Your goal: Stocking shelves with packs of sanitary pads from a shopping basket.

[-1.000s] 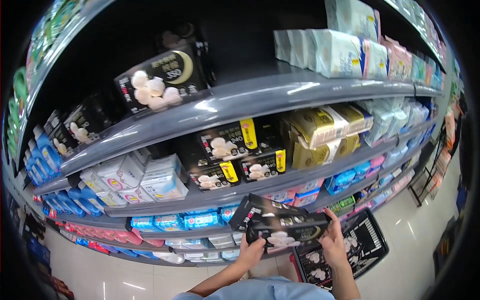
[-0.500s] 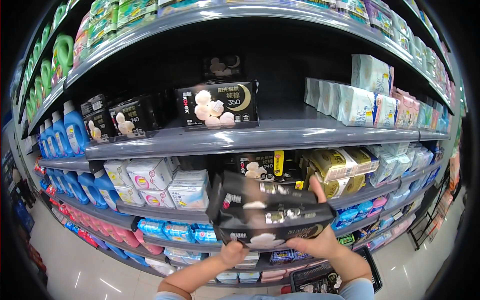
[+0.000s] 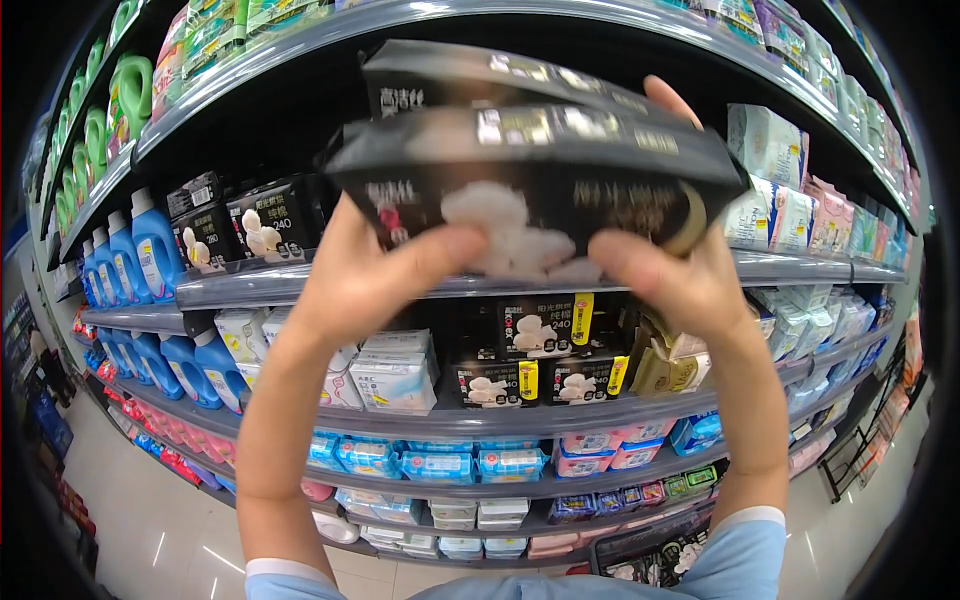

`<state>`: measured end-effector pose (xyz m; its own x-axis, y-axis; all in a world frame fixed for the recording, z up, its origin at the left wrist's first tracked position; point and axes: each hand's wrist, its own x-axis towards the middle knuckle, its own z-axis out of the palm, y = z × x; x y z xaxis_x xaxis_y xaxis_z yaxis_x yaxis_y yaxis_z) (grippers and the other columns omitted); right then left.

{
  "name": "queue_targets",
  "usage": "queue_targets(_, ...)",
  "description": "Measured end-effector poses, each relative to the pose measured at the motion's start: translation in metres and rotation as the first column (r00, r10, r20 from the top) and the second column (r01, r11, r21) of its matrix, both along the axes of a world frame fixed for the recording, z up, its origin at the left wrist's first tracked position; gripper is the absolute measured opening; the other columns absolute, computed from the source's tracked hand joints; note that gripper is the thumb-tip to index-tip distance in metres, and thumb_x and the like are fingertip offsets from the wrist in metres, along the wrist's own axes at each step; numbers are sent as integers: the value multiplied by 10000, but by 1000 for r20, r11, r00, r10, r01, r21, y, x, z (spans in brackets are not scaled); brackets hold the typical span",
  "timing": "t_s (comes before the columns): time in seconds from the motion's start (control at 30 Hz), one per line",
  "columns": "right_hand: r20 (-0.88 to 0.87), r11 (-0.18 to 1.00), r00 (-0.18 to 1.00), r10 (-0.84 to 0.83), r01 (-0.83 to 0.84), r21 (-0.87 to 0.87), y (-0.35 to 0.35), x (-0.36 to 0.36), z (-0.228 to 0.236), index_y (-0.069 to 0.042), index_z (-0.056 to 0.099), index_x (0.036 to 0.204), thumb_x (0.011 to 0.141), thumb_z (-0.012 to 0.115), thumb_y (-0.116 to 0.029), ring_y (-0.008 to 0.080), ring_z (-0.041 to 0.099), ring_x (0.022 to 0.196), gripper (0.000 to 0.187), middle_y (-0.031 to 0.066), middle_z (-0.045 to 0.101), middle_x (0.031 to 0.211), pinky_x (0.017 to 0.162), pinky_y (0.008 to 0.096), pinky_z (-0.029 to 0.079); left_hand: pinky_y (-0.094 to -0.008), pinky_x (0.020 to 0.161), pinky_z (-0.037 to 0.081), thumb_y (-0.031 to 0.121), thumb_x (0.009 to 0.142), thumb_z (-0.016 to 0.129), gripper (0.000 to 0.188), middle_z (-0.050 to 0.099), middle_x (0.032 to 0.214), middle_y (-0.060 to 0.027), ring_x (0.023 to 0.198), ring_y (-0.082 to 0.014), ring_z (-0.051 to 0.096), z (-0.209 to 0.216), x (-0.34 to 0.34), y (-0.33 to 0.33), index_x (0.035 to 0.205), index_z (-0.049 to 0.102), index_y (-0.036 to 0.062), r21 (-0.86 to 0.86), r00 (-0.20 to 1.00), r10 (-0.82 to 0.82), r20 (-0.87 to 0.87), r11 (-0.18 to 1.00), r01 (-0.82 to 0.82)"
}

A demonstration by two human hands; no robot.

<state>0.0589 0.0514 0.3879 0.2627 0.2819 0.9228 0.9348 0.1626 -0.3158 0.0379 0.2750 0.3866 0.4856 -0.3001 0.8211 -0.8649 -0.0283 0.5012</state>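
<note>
In both hands (image 3: 378,272) (image 3: 672,280), smooth, boxy packs (image 3: 570,165).

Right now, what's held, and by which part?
Two black packs: left hand and right hand have thumbs on the near one's lower front; a right finger shows behind, left fingers hidden.

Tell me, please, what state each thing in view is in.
Two black packs: held up together, blurred
Left hand: gripping, thumb in front
Right hand: gripping, thumb in front
Yellow-striped black packs: stacked on shelf
Blue bottles: upright
Black basket: loaded, partly hidden
</note>
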Motion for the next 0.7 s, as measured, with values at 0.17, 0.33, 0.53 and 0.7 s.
queue_targets(0.17,64,949,983,-172,183,-258,-12,20,50,10,474,1141,726,672,-249,158,514,955,528,101,563,1036,855,286,411,-281,870,407,264,792,662,501,562,1054,-88,978,-148,521,30,25,-1,1149,455,-19,-41,986,130,104,991,-126)
queue_targets(0.33,227,923,939,-256,308,-232,-2,65,73,-20,488,1147,779,650,-221,124,530,918,450,65,588,970,789,260,440,-289,841,403,376,769,657,530,593,971,-86,922,-158,533,63,49,20,1080,529,-34,79,857,497,140,857,-510)
queue_targets(0.53,186,950,962,-202,239,-203,9,125,78,26,391,1183,695,742,-201,177,525,981,642,116,583,1002,881,283,398,-275,838,426,292,708,713,608,598,1006,-122,939,-173,556,80,97,36,1158,459,-30,119,841,449,304,857,-501)
queue_targets(0.7,91,867,915,-394,403,-293,17,157,88,92,329,1229,684,744,-240,225,523,1017,760,166,581,1044,906,291,383,-273,883,385,244,768,664,582,568,1072,-131,981,-182,521,84,122,42,1216,405,-22,224,819,523,234,791,-569)
